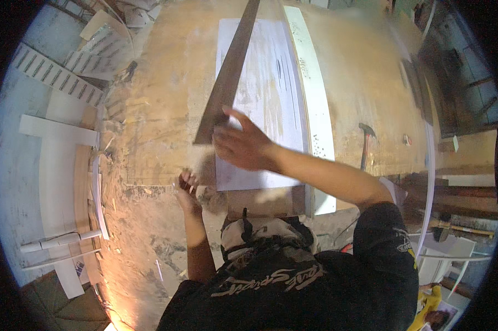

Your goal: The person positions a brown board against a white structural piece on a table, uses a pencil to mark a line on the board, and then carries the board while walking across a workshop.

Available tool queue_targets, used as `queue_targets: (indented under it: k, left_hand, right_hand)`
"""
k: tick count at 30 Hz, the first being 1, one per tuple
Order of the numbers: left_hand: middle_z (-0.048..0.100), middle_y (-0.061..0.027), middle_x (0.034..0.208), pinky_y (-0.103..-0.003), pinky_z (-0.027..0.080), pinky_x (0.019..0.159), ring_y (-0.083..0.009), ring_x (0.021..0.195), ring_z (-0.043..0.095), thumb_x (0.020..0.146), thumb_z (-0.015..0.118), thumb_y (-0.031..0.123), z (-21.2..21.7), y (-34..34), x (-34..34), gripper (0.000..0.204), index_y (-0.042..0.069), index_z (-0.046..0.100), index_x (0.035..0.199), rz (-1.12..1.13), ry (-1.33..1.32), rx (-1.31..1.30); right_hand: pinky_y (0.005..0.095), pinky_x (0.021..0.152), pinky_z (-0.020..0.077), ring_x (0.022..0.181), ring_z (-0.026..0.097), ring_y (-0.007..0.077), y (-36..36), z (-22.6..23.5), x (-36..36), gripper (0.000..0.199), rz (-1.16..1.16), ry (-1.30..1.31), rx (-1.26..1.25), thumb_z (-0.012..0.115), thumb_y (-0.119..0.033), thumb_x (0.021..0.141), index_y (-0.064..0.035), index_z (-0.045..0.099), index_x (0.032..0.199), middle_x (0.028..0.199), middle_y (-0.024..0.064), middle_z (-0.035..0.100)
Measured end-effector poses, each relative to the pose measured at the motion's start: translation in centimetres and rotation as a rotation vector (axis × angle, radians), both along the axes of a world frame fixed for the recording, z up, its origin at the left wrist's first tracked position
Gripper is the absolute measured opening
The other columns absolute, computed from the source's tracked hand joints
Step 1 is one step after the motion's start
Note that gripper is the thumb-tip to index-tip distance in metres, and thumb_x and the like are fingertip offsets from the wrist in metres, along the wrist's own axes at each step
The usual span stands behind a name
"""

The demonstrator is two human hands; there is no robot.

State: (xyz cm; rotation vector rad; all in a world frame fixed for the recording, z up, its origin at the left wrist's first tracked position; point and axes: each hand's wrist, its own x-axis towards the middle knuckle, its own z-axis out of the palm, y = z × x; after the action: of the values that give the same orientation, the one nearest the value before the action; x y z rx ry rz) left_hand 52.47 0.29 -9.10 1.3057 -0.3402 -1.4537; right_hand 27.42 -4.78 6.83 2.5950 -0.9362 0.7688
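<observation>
A long, narrow dark brown board slants away from me toward the top of the view, its near end appearing widest. At that near end, the curled fingers of my right hand grip the board's right edge, and one finger stretches along it. My left hand is apart from the board, nearer my body, over the worktable's near edge. Its fingers are curled in; a dark patch shows among them, and I cannot make out what it is. Beneath the board and my right forearm lies a white panel with dark streaks.
A long white strip lies along the panel's right side on the wooden worktable. Further right is a hammer. White boards stand at the left. A person in yellow shows at the lower right.
</observation>
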Motion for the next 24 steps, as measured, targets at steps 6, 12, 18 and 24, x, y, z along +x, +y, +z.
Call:
queue_targets:
  k: [6, 12, 18, 24]
  left_hand:
    - [0.046, -0.0149, 0.148, -0.044, 0.03, 0.11, -0.0285, 0.13, 0.047, 0.095, 0.027, 0.069, 6.3, -5.3, -4.6, 0.087, 0.001, 0.036, 0.149, -0.767, 0.707, -0.031]
    - [0.054, -0.0209, 0.137, -0.053, 0.042, 0.103, -0.0347, 0.123, 0.053, 0.094, 0.043, 0.063, 1.3, -8.6, -12.4, 0.08, -0.002, 0.043, 0.141, -0.803, 1.041, 0.25]
    - [0.044, -0.0212, 0.148, -0.05, 0.028, 0.116, -0.0369, 0.135, 0.041, 0.099, 0.046, 0.044, -2.5, -7.5, -14.6, 0.065, -0.005, 0.042, 0.141, -1.157, 1.318, 0.144]
    - [0.061, -0.0137, 0.119, -0.036, 0.049, 0.09, -0.023, 0.106, 0.059, 0.099, 0.053, 0.02, -0.1, -6.1, -15.2, 0.033, 0.0, 0.054, 0.126, -1.033, 0.482, 0.028]
  right_hand:
    - [0.0606, 0.109, 0.0315, 0.113, 0.061, 0.0192, 14.6, -0.6, -0.5, 0.021, -0.096, -0.063, 0.219, 0.069, -0.02, 0.081, -0.0146, 0.066, 0.101, 0.106, 0.0007, 0.066]
    - [0.0584, 0.106, 0.0322, 0.119, 0.06, 0.019, 25.4, -3.6, 1.7, 0.035, -0.442, -0.298, 0.171, 0.072, -0.022, 0.082, -0.0189, 0.069, 0.117, 0.116, -0.0028, 0.069]
    - [0.0512, 0.105, 0.0374, 0.123, 0.054, 0.0243, 31.6, -6.7, 6.3, 0.034, -0.91, -0.765, 0.196, 0.069, -0.022, 0.084, -0.0181, 0.07, 0.118, 0.119, 0.0026, 0.066]
    - [0.0491, 0.101, 0.0453, 0.113, 0.06, 0.0283, 36.2, -8.1, 11.1, 0.033, -1.126, -0.585, -0.156, 0.073, -0.019, 0.083, -0.016, 0.07, 0.115, 0.111, 0.0052, 0.067]
